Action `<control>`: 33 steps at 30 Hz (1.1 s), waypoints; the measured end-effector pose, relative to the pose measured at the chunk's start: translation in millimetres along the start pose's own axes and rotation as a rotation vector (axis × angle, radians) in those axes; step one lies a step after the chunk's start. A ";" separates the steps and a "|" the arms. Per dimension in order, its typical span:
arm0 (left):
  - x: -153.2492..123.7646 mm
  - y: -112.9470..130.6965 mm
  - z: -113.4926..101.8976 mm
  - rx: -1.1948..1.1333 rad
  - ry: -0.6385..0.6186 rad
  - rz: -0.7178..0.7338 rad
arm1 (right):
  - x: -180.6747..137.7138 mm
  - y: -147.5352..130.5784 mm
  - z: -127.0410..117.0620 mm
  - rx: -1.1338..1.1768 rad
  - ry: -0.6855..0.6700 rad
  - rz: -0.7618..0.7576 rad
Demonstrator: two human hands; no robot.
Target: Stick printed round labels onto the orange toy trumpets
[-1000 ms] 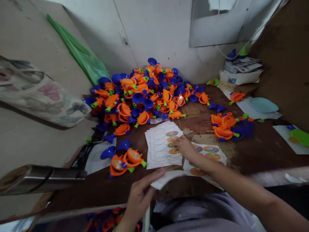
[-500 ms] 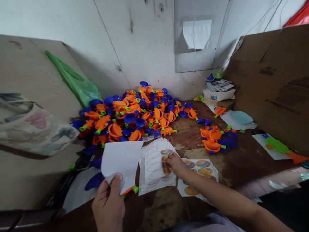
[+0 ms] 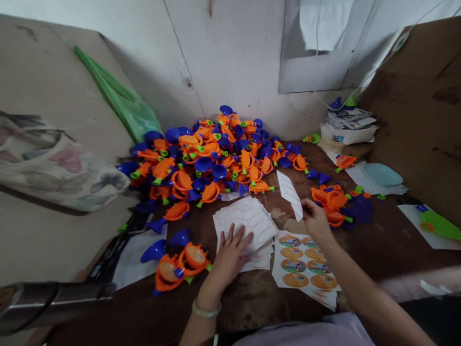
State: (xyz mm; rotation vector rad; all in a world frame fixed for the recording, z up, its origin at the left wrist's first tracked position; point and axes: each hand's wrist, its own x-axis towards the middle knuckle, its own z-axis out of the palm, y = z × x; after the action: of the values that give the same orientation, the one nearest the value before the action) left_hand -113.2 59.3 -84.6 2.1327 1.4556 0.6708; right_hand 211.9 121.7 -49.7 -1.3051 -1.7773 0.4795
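Paper stack [image 3: 245,226] with the left hand [image 3: 232,252] lying flat on it, fingers spread, nothing gripped. Right hand [image 3: 315,218] pinches a thin paper strip [image 3: 289,194], right above a sticker sheet [image 3: 302,262] and near some orange plastic toys [image 3: 333,202].

Toy pile [image 3: 211,161] blocking far corner

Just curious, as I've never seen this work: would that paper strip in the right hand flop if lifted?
Probably only a little: the paper strip stands up from the right hand with a slight curve, so it seems somewhat stiff. It looks thin, so it is likely light and easily bent.
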 end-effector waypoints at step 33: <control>-21.6 64.5 -43.0 -0.937 0.129 -0.645 | -45.7 -83.2 31.5 0.528 -0.212 0.227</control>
State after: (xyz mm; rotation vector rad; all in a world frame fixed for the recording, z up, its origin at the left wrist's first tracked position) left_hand -101.4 22.5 -14.0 0.8695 1.3740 0.9717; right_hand 142.1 54.1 -26.0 -1.1049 -1.5221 1.1639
